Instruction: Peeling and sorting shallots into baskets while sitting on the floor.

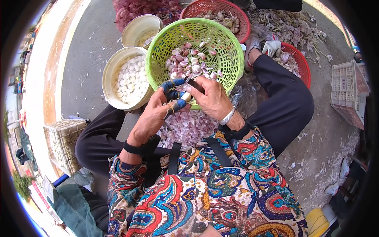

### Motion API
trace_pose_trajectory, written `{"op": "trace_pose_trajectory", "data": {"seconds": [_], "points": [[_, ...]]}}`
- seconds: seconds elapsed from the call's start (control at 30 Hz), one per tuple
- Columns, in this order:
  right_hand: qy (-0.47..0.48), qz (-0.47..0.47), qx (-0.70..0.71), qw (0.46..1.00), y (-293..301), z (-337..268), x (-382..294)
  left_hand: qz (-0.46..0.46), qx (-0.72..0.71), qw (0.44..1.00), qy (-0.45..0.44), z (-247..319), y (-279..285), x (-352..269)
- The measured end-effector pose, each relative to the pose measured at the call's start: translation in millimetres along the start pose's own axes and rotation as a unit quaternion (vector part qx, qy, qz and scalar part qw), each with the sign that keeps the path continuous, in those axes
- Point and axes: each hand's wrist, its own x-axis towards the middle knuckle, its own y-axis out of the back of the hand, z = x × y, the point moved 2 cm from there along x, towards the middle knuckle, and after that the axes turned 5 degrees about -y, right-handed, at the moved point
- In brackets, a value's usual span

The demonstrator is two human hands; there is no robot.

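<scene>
My left hand (pixel 165 100), with blue coverings on its fingertips, pinches a pale garlic clove (pixel 186 96). My right hand (pixel 211 94) grips a small knife with a dark handle (pixel 195 85), its tip close to the left fingers. Both hands are over the near rim of a green plastic basket (pixel 238 59), which holds unpeeled purple-white garlic cloves (pixel 180 62). Left of it, a cream bucket (pixel 107 80) is filled with peeled white cloves (pixel 131 78). Garlic skins (pixel 189 127) lie heaped between my legs, below the basket.
A second bucket (pixel 125 32) holds fewer cloves. Around the green basket are a red mesh sack (pixel 130 11), a red basket of garlic (pixel 245 25) and another red basket (pixel 306 71), near a co-worker's gloved hand (pixel 271 48). Plastic crates (pixel 66 148) stand at both sides.
</scene>
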Motion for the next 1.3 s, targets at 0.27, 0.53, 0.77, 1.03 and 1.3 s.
{"op": "trace_pose_trajectory", "data": {"seconds": [0.27,0.53,0.77,1.03,1.3], "points": [[0.014,0.027,0.071,0.997,-2.6,-4.4,2.0,0.001,-0.063,0.998,0.029,-25.1,17.9,3.7],[-0.005,-0.057,0.200,0.978,-7.1,-2.2,3.2,-0.006,-0.144,0.989,0.034,-17.6,4.3,4.6],[-0.009,-0.025,0.290,0.957,-7.9,0.9,4.1,-0.030,-0.111,0.992,0.046,-19.8,18.3,6.9],[-0.026,0.041,0.319,0.946,10.5,-2.8,3.6,-0.017,-0.149,0.989,0.019,-1.6,35.9,2.1],[0.244,-0.114,-0.165,0.949,-55.2,1.0,-46.3,0.295,0.615,0.715,-0.151,21.0,99.6,0.0]]}}
